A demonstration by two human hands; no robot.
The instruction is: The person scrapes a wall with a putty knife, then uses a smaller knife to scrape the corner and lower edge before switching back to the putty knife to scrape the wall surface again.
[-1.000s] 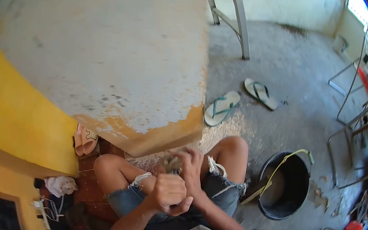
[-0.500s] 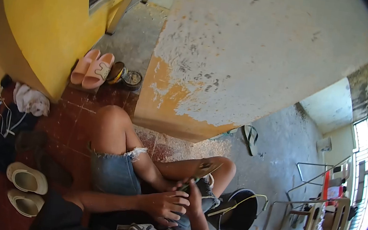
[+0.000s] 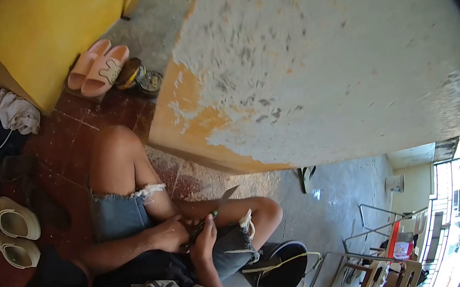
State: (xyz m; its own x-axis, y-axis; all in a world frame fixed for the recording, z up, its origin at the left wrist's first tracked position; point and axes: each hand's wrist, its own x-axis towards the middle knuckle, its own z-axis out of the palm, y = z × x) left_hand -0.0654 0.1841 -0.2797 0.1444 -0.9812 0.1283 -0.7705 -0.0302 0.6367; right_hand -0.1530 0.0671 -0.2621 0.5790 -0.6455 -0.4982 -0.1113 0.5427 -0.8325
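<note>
I sit with my legs bent, both hands together in front of my lap. My right hand (image 3: pixel 205 243) is wrapped round the handle of a knife (image 3: pixel 228 194), thumb up along it. A bit of green shows by the thumb, and the blade points up and to the right, over my shin. My left hand (image 3: pixel 170 234) is closed right beside the right one, its fingertips at a dark shape between the hands. What the left fingers hold, I cannot tell. A dark bucket (image 3: pixel 302 263) stands to the right of my knee.
A yellow strip (image 3: pixel 278 262) lies across the bucket. Ahead stands a wall (image 3: pixel 283 92) with peeling paint, pale shavings (image 3: pixel 230 185) at its foot. Pink slides (image 3: pixel 103 71) are at the upper left, beige clogs (image 3: pixel 16 220) at the lower left. A chair (image 3: pixel 406 286) is at the right.
The view has shifted, so the surroundings sit further left. The knife, blurred before, now shows its blade clearly, pointing up. My left hand's fingers, spread earlier, have closed in beside the right hand.
</note>
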